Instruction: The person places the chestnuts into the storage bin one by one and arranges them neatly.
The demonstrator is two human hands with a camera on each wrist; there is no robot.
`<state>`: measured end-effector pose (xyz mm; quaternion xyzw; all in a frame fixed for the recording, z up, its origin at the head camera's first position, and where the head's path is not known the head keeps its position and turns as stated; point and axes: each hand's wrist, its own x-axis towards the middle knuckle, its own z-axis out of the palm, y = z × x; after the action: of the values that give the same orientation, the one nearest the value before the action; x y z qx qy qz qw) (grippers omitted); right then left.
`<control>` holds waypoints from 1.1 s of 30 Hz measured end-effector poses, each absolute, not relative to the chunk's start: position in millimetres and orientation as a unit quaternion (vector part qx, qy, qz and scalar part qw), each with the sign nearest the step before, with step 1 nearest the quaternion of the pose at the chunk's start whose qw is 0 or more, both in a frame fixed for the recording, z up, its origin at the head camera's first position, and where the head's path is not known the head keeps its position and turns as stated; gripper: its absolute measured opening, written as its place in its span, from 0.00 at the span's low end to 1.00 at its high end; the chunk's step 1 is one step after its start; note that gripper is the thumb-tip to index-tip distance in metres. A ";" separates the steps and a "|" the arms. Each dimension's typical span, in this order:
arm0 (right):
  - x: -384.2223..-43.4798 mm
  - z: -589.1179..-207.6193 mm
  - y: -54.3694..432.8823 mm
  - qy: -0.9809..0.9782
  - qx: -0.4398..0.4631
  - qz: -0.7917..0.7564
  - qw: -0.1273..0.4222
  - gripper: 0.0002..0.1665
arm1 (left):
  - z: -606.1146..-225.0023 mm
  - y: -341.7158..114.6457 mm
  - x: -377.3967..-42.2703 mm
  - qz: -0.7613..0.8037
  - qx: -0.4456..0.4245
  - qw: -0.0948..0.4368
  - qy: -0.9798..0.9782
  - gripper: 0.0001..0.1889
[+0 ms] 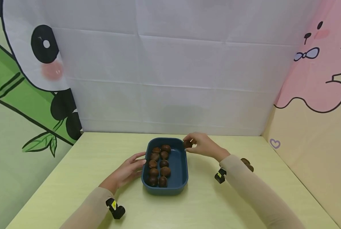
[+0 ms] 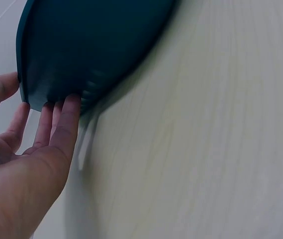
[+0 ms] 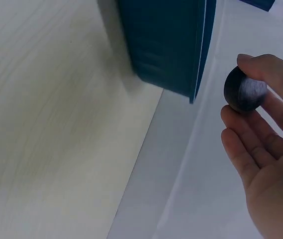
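A blue rectangular container stands in the middle of the table, with two columns of brown chestnuts along the left of its floor. My right hand pinches one chestnut between thumb and fingers, at the container's far right rim. The right wrist view shows that chestnut apart from the container wall, its paler patch visible. At the container's left side, my left hand touches the outer wall with extended fingers. The thumb reaches the rim in the left wrist view.
A few more chestnuts lie on the pale table to the right, partly hidden behind the right sleeve. A white sheet hangs at the table's back edge. Walls with cartoon drawings flank both sides.
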<state>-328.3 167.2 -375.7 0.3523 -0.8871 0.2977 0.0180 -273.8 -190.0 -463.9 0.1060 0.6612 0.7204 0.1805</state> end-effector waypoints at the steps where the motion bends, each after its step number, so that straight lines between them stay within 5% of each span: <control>1: -327.2 -376.3 161.5 -0.883 0.361 0.301 0.014 0.22 | -464.0 -190.3 -273.5 0.720 0.106 0.180 0.661 0.33; 14: -329.3 -403.8 120.7 -0.871 0.423 0.250 -0.004 0.23 | -465.0 -191.5 -274.7 0.720 0.101 0.181 0.662 0.34; 33: -330.2 -412.8 104.5 -0.915 0.392 0.094 -0.008 0.16 | -467.9 -192.3 -276.1 0.723 0.108 0.180 0.658 0.33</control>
<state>-330.2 104.5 -412.8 0.3923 -0.9150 0.0944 -0.0084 -276.1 -192.3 -467.9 0.1083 0.6582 0.7228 0.1805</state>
